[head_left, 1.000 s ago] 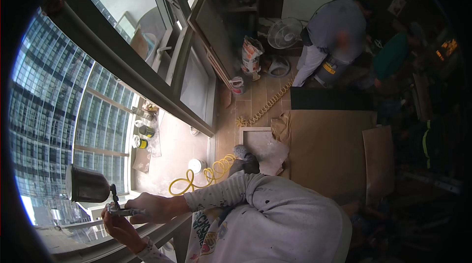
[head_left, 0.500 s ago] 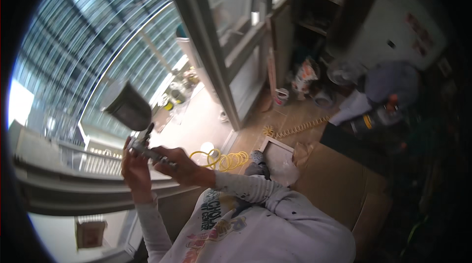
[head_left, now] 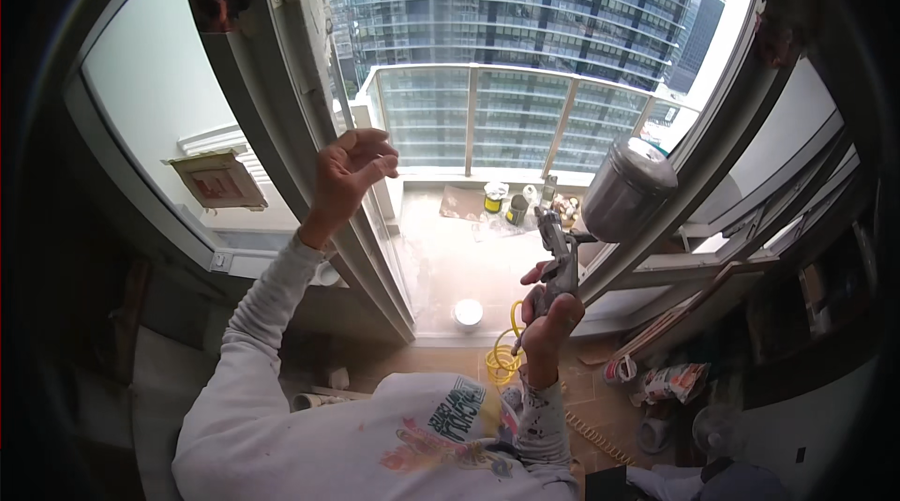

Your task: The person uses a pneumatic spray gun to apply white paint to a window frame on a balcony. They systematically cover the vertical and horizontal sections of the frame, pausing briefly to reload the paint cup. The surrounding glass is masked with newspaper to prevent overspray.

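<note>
My right hand (head_left: 551, 321) is wrapped round the handle of a metal spray gun (head_left: 560, 257), which is tilted upward. A large grey metal paint cup (head_left: 630, 190) is attached at the gun's upper right. A coiled yellow air hose (head_left: 503, 366) hangs below that hand. My left hand (head_left: 349, 180) is raised beside the left door frame (head_left: 305, 117), holding nothing, its fingers loosely bent and apart from the thumb. Whether it touches the frame I cannot tell. Paint specks mark my right sleeve.
Ahead, a doorway opens onto a balcony with a glass railing (head_left: 516, 117). Cans (head_left: 516, 210) and a white tub (head_left: 467, 314) stand on its floor. At the right are a leaning wooden panel (head_left: 694, 309), a bag (head_left: 673, 382) and a coiled tan hose (head_left: 595, 437).
The view has swung left toward the doorway. Both hands were at the spray gun; now my left hand is off it and raised, while my right holds the gun out to the right.
</note>
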{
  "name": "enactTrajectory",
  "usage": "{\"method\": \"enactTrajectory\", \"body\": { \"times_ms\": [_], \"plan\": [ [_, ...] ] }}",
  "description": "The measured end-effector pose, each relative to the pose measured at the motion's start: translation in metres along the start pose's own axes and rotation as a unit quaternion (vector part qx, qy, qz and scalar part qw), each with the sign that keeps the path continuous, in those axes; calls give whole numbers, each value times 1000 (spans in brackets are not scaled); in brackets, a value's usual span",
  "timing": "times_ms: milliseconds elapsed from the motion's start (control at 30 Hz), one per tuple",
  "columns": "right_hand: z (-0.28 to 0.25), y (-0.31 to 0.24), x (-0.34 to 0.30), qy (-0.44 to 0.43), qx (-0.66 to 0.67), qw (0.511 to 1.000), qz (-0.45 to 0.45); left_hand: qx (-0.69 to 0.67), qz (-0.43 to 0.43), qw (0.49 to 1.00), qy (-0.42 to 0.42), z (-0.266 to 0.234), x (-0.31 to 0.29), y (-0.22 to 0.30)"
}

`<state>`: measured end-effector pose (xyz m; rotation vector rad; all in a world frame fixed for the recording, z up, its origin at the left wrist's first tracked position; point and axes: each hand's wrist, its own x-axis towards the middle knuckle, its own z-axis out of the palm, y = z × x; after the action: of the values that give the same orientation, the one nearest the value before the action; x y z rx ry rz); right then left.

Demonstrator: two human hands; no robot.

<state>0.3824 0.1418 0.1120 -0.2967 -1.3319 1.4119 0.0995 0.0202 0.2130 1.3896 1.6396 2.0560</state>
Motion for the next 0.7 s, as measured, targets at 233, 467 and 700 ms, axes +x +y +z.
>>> {"method": "enactTrajectory", "body": {
  "times_ms": [233,467,700],
  "plan": [
    [38,-64,80,-25,14,995,-95,496,307,811,34,-114,137,61],
    [90,-134,148,2,19,975,-223,670,423,600,-106,-127,165,73],
    [117,-134,165,82,49,964,-247,690,375,608,-118,-130,167,69]
  ]
}}
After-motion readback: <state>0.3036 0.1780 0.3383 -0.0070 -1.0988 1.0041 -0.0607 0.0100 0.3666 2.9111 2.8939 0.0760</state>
